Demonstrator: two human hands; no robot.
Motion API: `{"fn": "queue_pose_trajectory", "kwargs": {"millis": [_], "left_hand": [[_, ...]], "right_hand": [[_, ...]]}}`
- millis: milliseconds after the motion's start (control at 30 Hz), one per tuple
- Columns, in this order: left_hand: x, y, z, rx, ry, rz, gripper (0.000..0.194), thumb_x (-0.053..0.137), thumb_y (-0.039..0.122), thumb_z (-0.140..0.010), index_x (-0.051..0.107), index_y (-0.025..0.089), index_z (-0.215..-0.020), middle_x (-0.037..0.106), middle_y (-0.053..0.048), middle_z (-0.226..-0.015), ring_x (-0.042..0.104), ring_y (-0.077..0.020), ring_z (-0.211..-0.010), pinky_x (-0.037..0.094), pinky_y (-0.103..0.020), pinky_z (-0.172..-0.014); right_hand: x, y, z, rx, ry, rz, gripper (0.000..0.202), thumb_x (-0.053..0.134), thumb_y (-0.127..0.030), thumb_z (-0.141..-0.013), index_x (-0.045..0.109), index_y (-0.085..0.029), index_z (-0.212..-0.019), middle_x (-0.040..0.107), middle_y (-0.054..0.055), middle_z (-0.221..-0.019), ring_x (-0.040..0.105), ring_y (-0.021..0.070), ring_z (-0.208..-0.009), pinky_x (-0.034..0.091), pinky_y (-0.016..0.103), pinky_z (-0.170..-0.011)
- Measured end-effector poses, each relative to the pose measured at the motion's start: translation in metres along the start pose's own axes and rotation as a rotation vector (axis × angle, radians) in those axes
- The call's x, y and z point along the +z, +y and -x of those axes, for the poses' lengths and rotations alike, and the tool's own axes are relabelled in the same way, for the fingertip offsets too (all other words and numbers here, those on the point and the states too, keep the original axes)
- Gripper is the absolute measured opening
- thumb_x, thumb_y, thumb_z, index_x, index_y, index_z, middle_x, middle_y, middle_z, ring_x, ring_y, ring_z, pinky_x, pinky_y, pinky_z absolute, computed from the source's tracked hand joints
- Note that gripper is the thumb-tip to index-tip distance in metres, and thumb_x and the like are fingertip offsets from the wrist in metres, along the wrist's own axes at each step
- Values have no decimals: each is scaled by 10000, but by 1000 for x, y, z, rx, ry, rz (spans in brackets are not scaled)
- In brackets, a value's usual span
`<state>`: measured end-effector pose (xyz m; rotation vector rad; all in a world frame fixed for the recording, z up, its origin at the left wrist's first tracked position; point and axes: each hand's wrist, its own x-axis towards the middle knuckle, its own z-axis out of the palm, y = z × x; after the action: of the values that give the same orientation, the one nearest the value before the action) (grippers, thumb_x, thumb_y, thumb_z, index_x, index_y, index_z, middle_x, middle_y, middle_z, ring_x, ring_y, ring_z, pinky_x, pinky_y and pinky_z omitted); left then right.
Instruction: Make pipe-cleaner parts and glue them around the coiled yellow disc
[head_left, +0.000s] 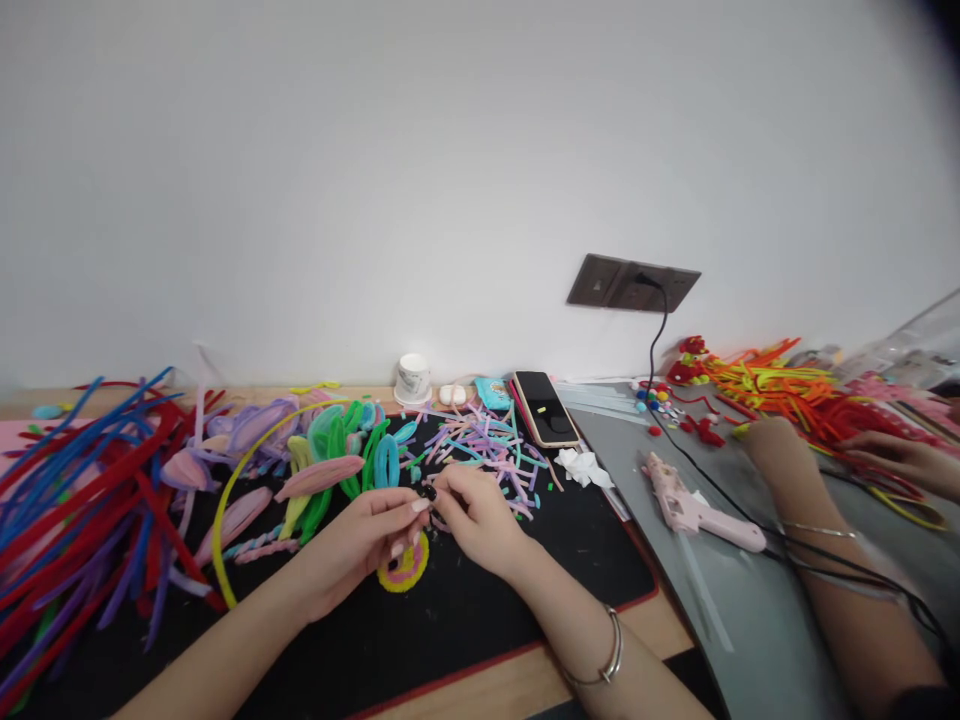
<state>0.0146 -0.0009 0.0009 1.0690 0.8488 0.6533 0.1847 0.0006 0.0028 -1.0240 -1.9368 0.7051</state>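
Note:
Near the middle of the black mat [480, 620], my left hand [352, 545] and my right hand [476, 520] meet at the fingertips. Both pinch a small black piece [427, 492] between thumb and finger; its exact shape is too small to tell. Just below the fingers lies a flat yellow and pink fuzzy round piece [412, 570], partly covered by my left fingers. Green loops [349, 440] and a pink petal shape [319, 477] of fuzzy stems lie behind my left hand. Many short pastel stem pieces [480, 437] are scattered behind my right hand.
Red, blue and purple stems [112, 500] spread at the left. A white cup [413, 380], a phone [546, 408] and crumpled tissue [583, 467] stand or lie behind. At right are a pink glue gun [694, 510], a black cord [697, 465] and another person's hands [784, 450].

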Motion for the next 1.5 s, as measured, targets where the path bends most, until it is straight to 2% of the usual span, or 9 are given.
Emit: {"fn": "queue_pose_trajectory", "kwargs": {"millis": [133, 300, 400, 500, 633, 800, 1067, 1333, 1500], "left_hand": [[0, 3, 2, 147, 85, -351, 276, 552, 367, -820, 537, 152, -647, 473, 35, -548, 408, -91, -502, 309, -200, -484], [-3, -1, 6, 663, 127, -972, 240, 412, 199, -885, 625, 154, -784, 619, -47, -735, 553, -158, -695, 408, -258, -659], [-5, -6, 6, 809, 99, -1091, 283, 369, 167, -891, 646, 159, -833, 643, -72, -784, 566, -180, -740, 414, -276, -677], [-5, -4, 4, 602, 102, -955, 249, 420, 235, -886, 630, 164, -772, 623, -48, -723, 558, -167, -684, 412, -268, -644], [-3, 1, 0, 155, 65, -393, 307, 489, 413, -850, 564, 162, -689, 520, 16, -542, 432, -103, -458, 325, -217, -458], [-1, 0, -2, -33, 6, 112, 292, 620, 401, -765, 537, 146, -648, 469, 46, -526, 314, -56, -440, 286, -184, -451], [1, -2, -3, 129, 149, -199, 262, 587, 366, -784, 530, 158, -635, 461, 49, -523, 376, -84, -468, 290, -196, -472], [-1, -4, 7, 619, 237, -892, 175, 466, 206, -846, 636, 189, -808, 631, -48, -755, 567, -184, -713, 407, -278, -686], [-2, -2, 2, 516, 217, -782, 172, 495, 270, -846, 631, 189, -780, 627, -41, -727, 567, -184, -680, 413, -280, -664]], "right_hand": [[2, 2, -1, 207, -62, -238, 236, 470, -166, -785, 372, -179, -571, 389, -52, -537, 340, 77, -504, 253, 223, -508], [1, 6, -3, 639, -286, -946, 245, 538, -174, -699, 353, -196, -540, 302, -102, -419, 179, 37, -361, 123, 197, -384], [1, 8, -3, 736, -357, -1077, 244, 542, -129, -661, 353, -193, -522, 263, -111, -402, 149, 27, -347, 87, 196, -378], [3, 8, -2, 666, -289, -960, 242, 535, -167, -708, 360, -192, -541, 277, -104, -423, 162, 34, -358, 100, 198, -384], [6, 5, -1, 300, -75, -441, 244, 488, -220, -810, 394, -182, -589, 371, -58, -525, 315, 75, -469, 241, 215, -461], [3, -3, 1, -48, -30, -26, 202, 434, -166, -857, 450, -182, -656, 444, -19, -638, 420, 114, -625, 331, 243, -617], [3, -1, 1, 105, -60, -29, 233, 446, -147, -812, 393, -180, -587, 426, -40, -567, 383, 94, -547, 284, 228, -547], [13, 1, 0, 620, -172, -953, 228, 499, -196, -704, 337, -198, -544, 242, -117, -421, 135, 31, -348, 83, 201, -385], [10, 1, -1, 504, -115, -698, 217, 459, -191, -756, 377, -189, -555, 312, -91, -443, 201, 46, -369, 145, 203, -392]]}}
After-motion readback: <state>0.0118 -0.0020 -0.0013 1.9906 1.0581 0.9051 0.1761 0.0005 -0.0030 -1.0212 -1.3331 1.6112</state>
